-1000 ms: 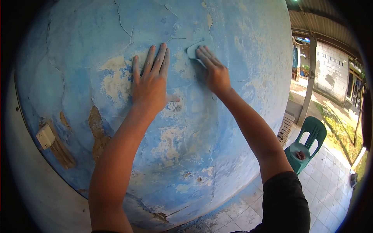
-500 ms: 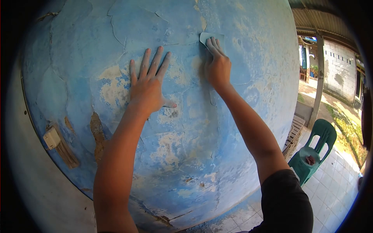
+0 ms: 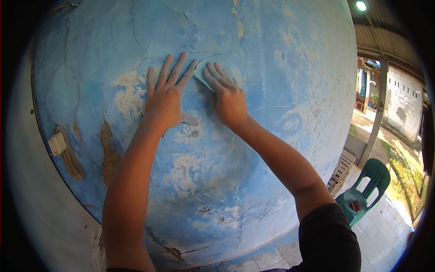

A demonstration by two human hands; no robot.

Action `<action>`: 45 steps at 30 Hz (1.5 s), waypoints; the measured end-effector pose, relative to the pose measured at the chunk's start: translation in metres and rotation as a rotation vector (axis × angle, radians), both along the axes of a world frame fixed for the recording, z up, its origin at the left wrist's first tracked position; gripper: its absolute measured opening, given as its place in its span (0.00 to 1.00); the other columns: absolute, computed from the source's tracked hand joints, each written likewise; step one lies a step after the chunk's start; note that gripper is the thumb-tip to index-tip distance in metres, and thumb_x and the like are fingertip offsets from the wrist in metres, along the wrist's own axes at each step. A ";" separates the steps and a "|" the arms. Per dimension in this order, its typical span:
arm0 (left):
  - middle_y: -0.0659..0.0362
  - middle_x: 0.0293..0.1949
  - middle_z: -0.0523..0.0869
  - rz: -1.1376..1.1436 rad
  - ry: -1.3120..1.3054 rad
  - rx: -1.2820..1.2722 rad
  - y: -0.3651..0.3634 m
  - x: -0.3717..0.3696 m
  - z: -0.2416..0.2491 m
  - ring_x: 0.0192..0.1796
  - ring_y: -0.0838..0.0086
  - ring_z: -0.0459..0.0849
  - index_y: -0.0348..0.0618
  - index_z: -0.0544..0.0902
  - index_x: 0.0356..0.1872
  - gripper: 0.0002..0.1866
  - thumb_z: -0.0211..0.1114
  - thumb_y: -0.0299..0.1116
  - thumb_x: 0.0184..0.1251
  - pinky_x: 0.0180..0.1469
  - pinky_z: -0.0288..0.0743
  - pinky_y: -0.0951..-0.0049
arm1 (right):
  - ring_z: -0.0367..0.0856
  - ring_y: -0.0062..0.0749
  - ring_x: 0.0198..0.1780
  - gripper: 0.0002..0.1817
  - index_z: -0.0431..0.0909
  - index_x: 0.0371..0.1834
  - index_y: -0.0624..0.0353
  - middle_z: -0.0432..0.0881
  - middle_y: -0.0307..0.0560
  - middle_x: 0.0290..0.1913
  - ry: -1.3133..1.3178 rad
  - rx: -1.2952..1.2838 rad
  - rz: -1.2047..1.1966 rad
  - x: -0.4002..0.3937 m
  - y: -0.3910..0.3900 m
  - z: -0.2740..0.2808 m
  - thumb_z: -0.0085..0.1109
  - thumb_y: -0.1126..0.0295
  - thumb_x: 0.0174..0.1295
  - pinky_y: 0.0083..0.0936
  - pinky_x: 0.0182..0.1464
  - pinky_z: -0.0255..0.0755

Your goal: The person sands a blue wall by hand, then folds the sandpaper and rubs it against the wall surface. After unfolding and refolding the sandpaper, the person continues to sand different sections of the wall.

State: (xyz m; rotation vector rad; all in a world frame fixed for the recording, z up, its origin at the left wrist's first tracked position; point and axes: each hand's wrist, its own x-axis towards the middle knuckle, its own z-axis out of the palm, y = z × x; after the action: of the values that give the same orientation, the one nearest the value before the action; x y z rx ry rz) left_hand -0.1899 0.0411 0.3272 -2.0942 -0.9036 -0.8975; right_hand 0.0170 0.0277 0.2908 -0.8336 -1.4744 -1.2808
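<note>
My left hand (image 3: 164, 102) lies against the blue wall (image 3: 290, 86) with its fingers spread and holds nothing. Close to its right, my right hand (image 3: 229, 100) presses a thin pale blue-green sheet, which looks like sandpaper (image 3: 200, 72), flat to the wall under its fingers. The sheet's left edge curls up near my left fingertips. Between and below the hands the paint is worn, cracked and whitish in patches.
A switch box (image 3: 57, 143) on a wooden strip sits at the wall's lower left, near broken plaster (image 3: 108, 156). At right stand a green plastic chair (image 3: 376, 174) with a bowl (image 3: 355, 201) on it, a slatted wooden piece (image 3: 341, 172) and a post (image 3: 377, 113).
My right hand has slid the sandpaper left and down across the wall, close to my left hand. My left hand keeps its place on the wall; the view has shifted slightly.
</note>
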 end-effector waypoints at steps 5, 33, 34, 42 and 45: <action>0.64 0.92 0.51 0.028 -0.065 0.160 0.003 0.003 -0.025 0.93 0.62 0.45 0.66 0.54 0.91 0.59 0.84 0.41 0.62 0.91 0.41 0.41 | 0.88 0.51 0.68 0.20 0.86 0.66 0.65 0.88 0.57 0.68 0.121 -0.371 0.180 -0.036 -0.038 -0.037 0.62 0.77 0.71 0.41 0.68 0.84; 0.65 0.29 0.79 -0.898 -1.027 -1.118 -0.123 -0.051 -0.362 0.31 0.81 0.71 0.38 0.85 0.41 0.16 0.65 0.42 0.88 0.37 0.65 0.73 | 0.71 0.19 0.24 0.27 0.85 0.26 0.63 0.77 0.35 0.20 1.141 -1.257 0.877 -0.073 -0.174 -0.313 0.62 0.56 0.84 0.30 0.29 0.68; 0.65 0.29 0.79 -0.895 -1.023 -1.116 -0.124 -0.049 -0.363 0.31 0.81 0.71 0.38 0.85 0.41 0.16 0.65 0.42 0.88 0.37 0.65 0.73 | 0.71 0.19 0.24 0.27 0.85 0.26 0.63 0.77 0.35 0.20 1.141 -1.255 0.883 -0.083 -0.175 -0.313 0.62 0.56 0.84 0.30 0.29 0.68; 0.65 0.29 0.83 -0.889 -1.432 -1.482 -0.135 -0.042 -0.384 0.31 0.83 0.74 0.41 0.86 0.33 0.15 0.61 0.31 0.86 0.34 0.67 0.73 | 0.70 0.41 0.15 0.29 0.78 0.19 0.68 0.73 0.57 0.14 0.774 -1.062 0.592 -0.130 -0.177 -0.312 0.63 0.61 0.81 0.39 0.24 0.65; 0.66 0.28 0.80 -0.907 -1.446 -1.398 -0.132 -0.042 -0.388 0.31 0.85 0.73 0.41 0.83 0.31 0.15 0.62 0.29 0.85 0.34 0.65 0.73 | 0.75 0.54 0.16 0.27 0.80 0.20 0.67 0.75 0.61 0.16 0.675 -0.987 0.419 -0.128 -0.172 -0.317 0.65 0.61 0.79 0.41 0.24 0.67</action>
State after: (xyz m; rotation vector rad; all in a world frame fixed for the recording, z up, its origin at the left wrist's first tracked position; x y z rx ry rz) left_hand -0.2322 -0.0906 -0.0610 -2.7888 -1.4776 -3.2193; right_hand -0.1109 -0.1440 -0.0263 -1.3099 -1.5398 0.1399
